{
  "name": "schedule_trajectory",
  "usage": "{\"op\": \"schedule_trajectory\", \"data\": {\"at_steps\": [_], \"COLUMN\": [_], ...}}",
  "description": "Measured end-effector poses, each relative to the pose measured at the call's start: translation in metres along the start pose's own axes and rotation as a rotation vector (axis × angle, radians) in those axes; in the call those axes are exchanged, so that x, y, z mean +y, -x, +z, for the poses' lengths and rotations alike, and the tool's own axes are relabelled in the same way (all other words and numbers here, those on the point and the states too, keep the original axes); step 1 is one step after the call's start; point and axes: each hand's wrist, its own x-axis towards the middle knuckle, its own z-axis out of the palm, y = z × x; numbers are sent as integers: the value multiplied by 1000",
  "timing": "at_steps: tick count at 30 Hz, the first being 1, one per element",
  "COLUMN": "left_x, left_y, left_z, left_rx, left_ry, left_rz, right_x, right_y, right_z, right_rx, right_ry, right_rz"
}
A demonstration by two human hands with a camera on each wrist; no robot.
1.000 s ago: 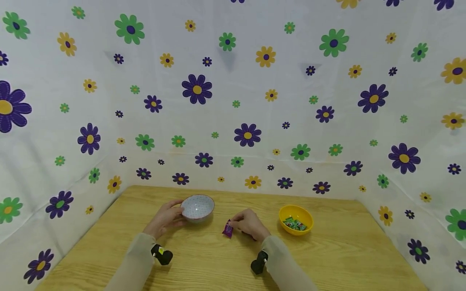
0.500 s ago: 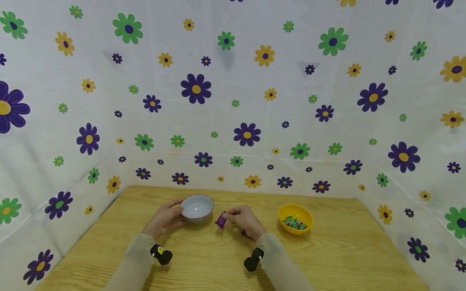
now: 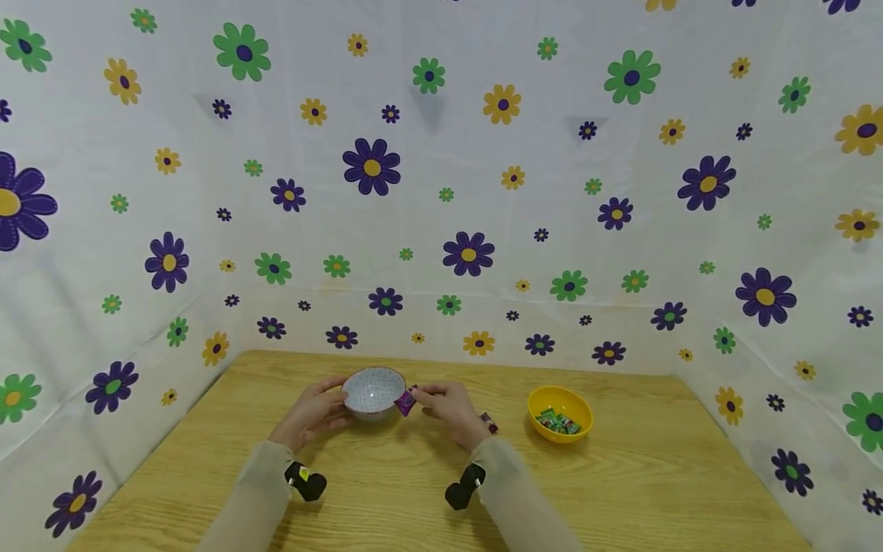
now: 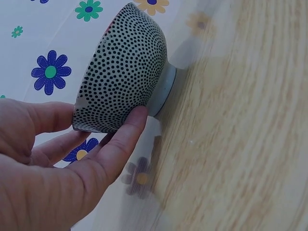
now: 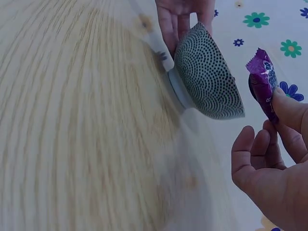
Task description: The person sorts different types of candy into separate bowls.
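A bowl (image 3: 373, 389) with a pale patterned inside and dark dots on its outer wall (image 4: 120, 72) stands upright on the table. My left hand (image 3: 316, 414) holds its left side, thumb at the rim and fingers along the outer wall. Between thumb and fingers, my right hand (image 3: 451, 410) pinches a purple-wrapped candy (image 3: 406, 401) by one end. That candy overlaps the bowl's right rim in the head view; in the right wrist view the candy (image 5: 262, 79) is raised beside the rim. Another purple-wrapped candy (image 3: 489, 423) lies on the table, partly behind the right wrist.
To the right, a yellow bowl (image 3: 560, 399) contains several green-wrapped candies (image 3: 557, 422). The wooden table (image 3: 655, 475) is enclosed at the back and sides by a white flowered cloth (image 3: 441, 153). Black camera mounts sit on both wrists.
My right hand has lifted the purple candy and carried it left to the bowl's rim, uncovering the second candy on the table. My left hand has stayed on the bowl.
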Motion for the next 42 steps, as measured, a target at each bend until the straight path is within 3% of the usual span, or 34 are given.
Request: {"op": "schedule_trajectory", "data": {"at_steps": [13,23,26,33,42], "left_x": [1,0,0,-2,-3], "left_y": [-2,-4,-5,-8,-5], "left_z": [1,5,5,5,1], "left_rx": [-1,-26,-46,-25,-24], "left_ry": [2,19,35,44,47], "left_rz": [2,14,22,16,6], "right_x": [-5,0,1,5,4], "right_y": [-14,-18,-17,-14,-3], "right_z": [27,37,37,31,23], "right_rx": [115,170,167,101,82], "right_ry": [-70,-146,-164,-243,-204], "right_rz": [27,52,48,45,22]}}
